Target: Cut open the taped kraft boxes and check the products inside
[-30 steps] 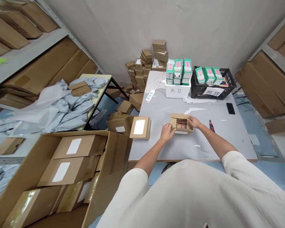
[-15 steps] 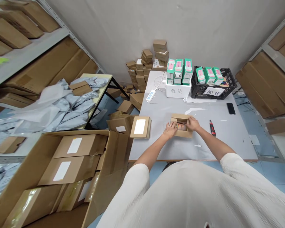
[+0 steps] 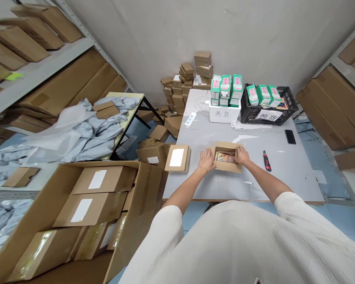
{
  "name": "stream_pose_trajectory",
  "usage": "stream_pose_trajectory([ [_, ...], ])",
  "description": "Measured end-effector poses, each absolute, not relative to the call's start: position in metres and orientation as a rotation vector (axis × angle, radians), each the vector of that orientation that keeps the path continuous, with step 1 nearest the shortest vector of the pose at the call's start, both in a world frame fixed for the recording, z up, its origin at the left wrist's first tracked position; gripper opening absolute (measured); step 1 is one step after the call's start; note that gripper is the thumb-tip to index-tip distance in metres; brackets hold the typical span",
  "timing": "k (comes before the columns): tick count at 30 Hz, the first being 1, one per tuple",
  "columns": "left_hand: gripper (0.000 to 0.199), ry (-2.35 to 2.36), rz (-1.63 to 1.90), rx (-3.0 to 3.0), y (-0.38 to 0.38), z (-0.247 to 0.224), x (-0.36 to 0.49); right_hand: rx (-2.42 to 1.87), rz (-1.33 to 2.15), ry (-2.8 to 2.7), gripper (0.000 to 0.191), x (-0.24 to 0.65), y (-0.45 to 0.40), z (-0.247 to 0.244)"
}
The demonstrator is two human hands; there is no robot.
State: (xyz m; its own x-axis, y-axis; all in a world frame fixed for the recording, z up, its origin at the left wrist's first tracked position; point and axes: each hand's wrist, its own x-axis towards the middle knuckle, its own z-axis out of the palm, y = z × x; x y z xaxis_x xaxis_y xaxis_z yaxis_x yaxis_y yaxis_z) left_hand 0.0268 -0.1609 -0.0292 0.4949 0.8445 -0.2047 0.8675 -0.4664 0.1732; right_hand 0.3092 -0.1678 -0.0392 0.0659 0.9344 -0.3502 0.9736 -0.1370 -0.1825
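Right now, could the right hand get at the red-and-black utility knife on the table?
Probably yes: the right hand rests on the cardboard box, and the utility knife lies close beside it, with nothing visible between them.

An open cardboard box (image 3: pixel 225 165) sits on the tabletop (image 3: pixel 254 183) between the left hand (image 3: pixel 206 161) and right hand (image 3: pixel 241 155), one at each side. A flat cardboard mailer box (image 3: pixel 177 158) lies left of it. To its right lie a slim utility knife (image 3: pixel 266 161) and, farther back, a flat smartphone (image 3: pixel 290 137). At the far edge, a foam box (image 3: pixel 224 115) stands beside a slotted plastic crate (image 3: pixel 288 100) on its right, small cartons (image 3: pixel 215 85) on both. A large open cardboard carton (image 3: pixel 144 189) stands left of the tabletop.
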Motion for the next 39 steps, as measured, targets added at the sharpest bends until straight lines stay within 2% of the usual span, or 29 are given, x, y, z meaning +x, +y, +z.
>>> stream_pose_trajectory([
  [3, 0.108, 1.340, -0.177, 2.421, -0.148, -0.031, 0.029, 2.222, -0.610, 1.990, 0.074, 0.309, -0.168, -0.038],
  [9, 0.146, 1.215, -0.253, 2.372, -0.119, -0.036, 0.035, 2.228, -0.750, 2.066, 0.076, 0.322, -0.165, -0.038],
  [13, 0.158, 1.143, -0.374, 2.344, -0.104, -0.041, 0.040, 2.220, -0.929, 2.180, 0.079, 0.341, -0.166, -0.035],
  [17, 0.158, 1.123, -0.412, 2.375, -0.099, -0.045, 0.042, 2.268, -1.040, 2.285, 0.084, 0.360, -0.172, -0.031],
  [26, 0.152, 1.204, -0.279, 2.301, -0.120, -0.042, 0.038, 2.496, -0.775, 2.298, 0.077, 0.404, -0.194, -0.042],
  [28, 0.152, 1.218, -0.256, 2.267, -0.123, -0.042, 0.038, 2.549, -0.653, 2.222, 0.072, 0.408, -0.198, -0.044],
  [32, 0.154, 1.223, -0.237, 2.215, -0.123, -0.046, 0.035, 2.538, -0.441, 2.094, 0.049, 0.401, -0.201, -0.041],
  [39, 0.149, 1.086, -0.192, 2.213, -0.113, -0.049, 0.026, 2.331, -0.659, 1.985, 0.048, 0.380, -0.195, -0.023],
])
